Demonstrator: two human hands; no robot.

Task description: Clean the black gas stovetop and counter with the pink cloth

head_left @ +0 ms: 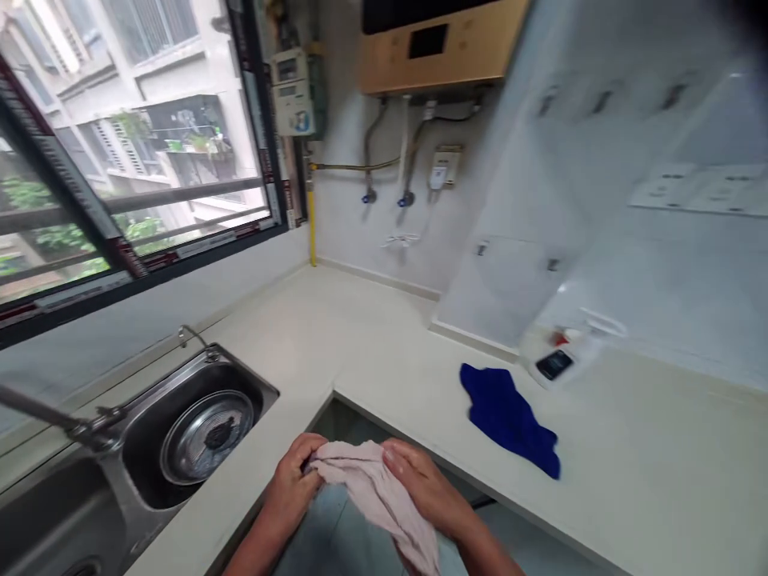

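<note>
A pale pink cloth (378, 488) hangs bunched between my two hands, in front of the counter's inner corner. My left hand (294, 480) is closed around its left end. On the other side, my right hand (423, 484) grips the upper right part, with the thumb lying on top. The loose lower end of the cloth drops below my right hand toward the bottom of the view. A dark blue cloth (510, 416) lies crumpled on the counter to the right, apart from my hands.
At the left is a double steel sink (114, 464) with a round metal lid (207, 436) in one basin and a faucet (54, 412) over it. The pale counter (372, 320) forms an L. A dark phone-like object (555, 365) lies near the right wall. A water heater (441, 48) hangs above.
</note>
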